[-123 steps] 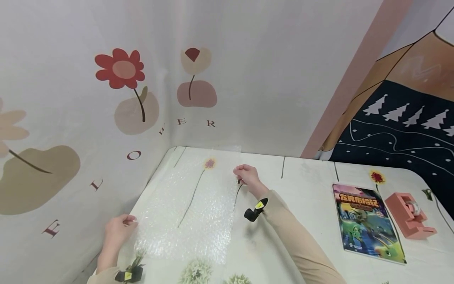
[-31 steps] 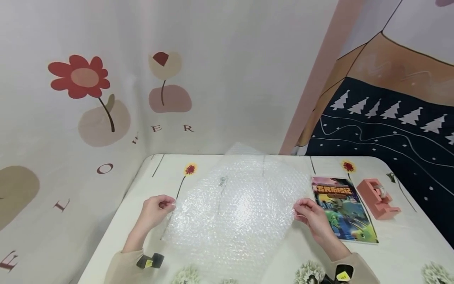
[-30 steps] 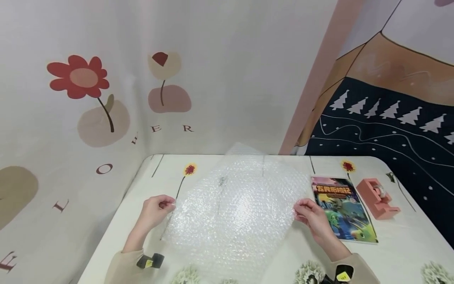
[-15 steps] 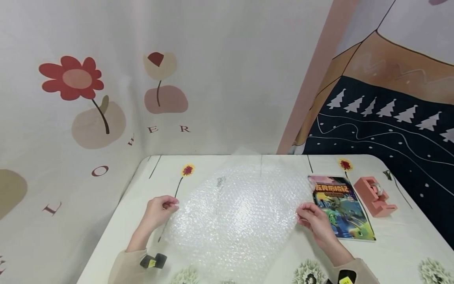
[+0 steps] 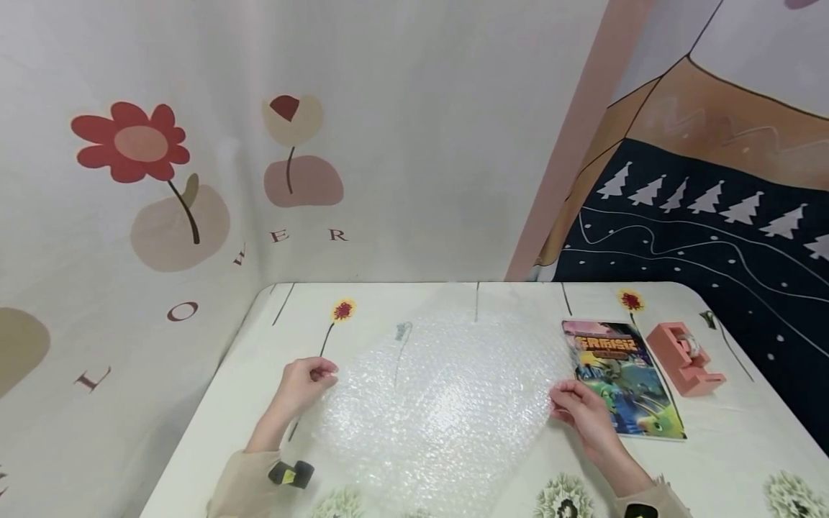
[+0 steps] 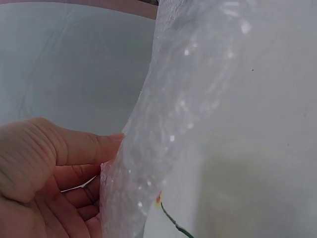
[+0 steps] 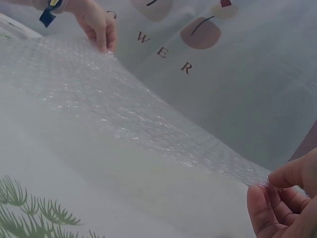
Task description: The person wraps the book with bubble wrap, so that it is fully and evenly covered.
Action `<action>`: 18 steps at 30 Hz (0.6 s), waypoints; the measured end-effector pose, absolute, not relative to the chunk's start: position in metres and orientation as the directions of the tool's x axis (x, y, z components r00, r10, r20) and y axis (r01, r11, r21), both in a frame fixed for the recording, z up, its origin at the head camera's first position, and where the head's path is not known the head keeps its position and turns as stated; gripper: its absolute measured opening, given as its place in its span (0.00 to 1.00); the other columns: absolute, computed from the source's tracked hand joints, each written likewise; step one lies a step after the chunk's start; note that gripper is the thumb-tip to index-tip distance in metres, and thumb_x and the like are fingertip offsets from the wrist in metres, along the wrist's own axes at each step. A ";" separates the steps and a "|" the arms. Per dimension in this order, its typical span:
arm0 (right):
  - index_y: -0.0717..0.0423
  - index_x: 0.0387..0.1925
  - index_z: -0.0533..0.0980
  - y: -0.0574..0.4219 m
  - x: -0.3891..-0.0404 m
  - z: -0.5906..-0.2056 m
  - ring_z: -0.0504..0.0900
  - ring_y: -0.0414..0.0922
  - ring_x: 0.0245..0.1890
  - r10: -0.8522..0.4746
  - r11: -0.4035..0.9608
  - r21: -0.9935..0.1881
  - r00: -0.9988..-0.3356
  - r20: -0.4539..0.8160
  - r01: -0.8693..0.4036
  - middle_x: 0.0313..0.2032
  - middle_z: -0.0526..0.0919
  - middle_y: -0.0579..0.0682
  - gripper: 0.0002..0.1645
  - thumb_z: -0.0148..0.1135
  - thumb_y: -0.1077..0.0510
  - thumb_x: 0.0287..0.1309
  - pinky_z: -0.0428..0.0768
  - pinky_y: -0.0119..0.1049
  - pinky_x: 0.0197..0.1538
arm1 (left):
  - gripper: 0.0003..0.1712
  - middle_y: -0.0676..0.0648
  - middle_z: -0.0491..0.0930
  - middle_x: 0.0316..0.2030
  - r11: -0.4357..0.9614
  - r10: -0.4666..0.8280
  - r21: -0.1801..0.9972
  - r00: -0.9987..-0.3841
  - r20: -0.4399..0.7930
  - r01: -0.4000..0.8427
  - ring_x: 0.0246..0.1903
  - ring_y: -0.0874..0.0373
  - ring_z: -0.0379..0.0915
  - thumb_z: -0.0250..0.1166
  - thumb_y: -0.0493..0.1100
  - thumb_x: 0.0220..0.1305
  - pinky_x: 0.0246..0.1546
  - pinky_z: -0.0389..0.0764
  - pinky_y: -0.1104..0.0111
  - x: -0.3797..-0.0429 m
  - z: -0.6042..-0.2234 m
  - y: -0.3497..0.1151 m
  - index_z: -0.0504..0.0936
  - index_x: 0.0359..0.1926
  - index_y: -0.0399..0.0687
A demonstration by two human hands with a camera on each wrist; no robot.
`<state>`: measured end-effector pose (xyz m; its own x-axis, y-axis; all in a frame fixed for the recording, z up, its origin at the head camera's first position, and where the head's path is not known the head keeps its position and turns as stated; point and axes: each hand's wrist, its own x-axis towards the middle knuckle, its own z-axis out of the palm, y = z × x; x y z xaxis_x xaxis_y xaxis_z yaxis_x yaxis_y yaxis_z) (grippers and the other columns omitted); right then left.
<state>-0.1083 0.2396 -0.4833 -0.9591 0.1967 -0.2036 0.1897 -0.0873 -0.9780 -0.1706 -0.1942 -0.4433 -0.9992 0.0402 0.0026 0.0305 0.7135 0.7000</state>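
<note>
A clear sheet of bubble wrap (image 5: 447, 403) spreads between my two hands above the white flowered tablecloth. My left hand (image 5: 304, 385) pinches its left edge between thumb and fingers, and the left wrist view shows the thumb (image 6: 94, 148) on top of the film. At the opposite edge, my right hand (image 5: 586, 417) pinches the wrap beside the comic-style book. In the right wrist view the sheet (image 7: 133, 114) stretches between both hands, raised off the cloth. Printed flowers show through the film.
A colourful book (image 5: 624, 381) lies flat to the right of the wrap. Beyond it stands a pink tape dispenser (image 5: 685, 360) with a roll in it. A white curtain wall (image 5: 414, 144) rises along the table's back and left edges.
Earlier, my right hand was at the wrap's far right corner; now both hands hold opposite edges and the sheet is turned. Lately the sheet has come slightly nearer, its far corner dropping from the wall.
</note>
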 end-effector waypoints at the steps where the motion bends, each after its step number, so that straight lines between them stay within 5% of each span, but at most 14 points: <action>1: 0.63 0.35 0.72 0.241 -0.108 -0.484 0.79 0.38 0.27 0.200 -0.082 -0.978 -0.958 -0.205 0.192 0.25 0.78 0.45 0.03 0.57 0.65 0.61 0.80 0.30 0.33 | 0.06 0.47 0.78 0.26 0.713 0.042 0.701 -0.999 0.000 0.030 0.27 0.57 0.71 0.65 0.28 0.53 0.24 0.72 0.73 -0.171 -0.444 -0.193 0.81 0.34 0.33; 9: 0.54 0.33 0.73 0.250 -0.106 -0.486 0.79 0.36 0.26 0.242 -0.087 -0.966 -0.935 -0.259 0.245 0.26 0.78 0.42 0.04 0.56 0.65 0.61 0.80 0.28 0.34 | 0.06 0.48 0.78 0.24 0.708 0.073 0.704 -0.997 0.007 0.057 0.26 0.58 0.71 0.66 0.28 0.51 0.26 0.73 0.72 -0.175 -0.451 -0.183 0.82 0.33 0.33; 18: 0.58 0.37 0.73 0.260 -0.104 -0.488 0.79 0.35 0.27 0.266 -0.020 -0.964 -0.928 -0.259 0.264 0.25 0.78 0.42 0.02 0.56 0.64 0.62 0.80 0.28 0.34 | 0.05 0.49 0.77 0.23 0.697 0.094 0.713 -0.995 0.015 0.077 0.25 0.59 0.71 0.66 0.28 0.50 0.26 0.73 0.72 -0.181 -0.463 -0.171 0.82 0.32 0.34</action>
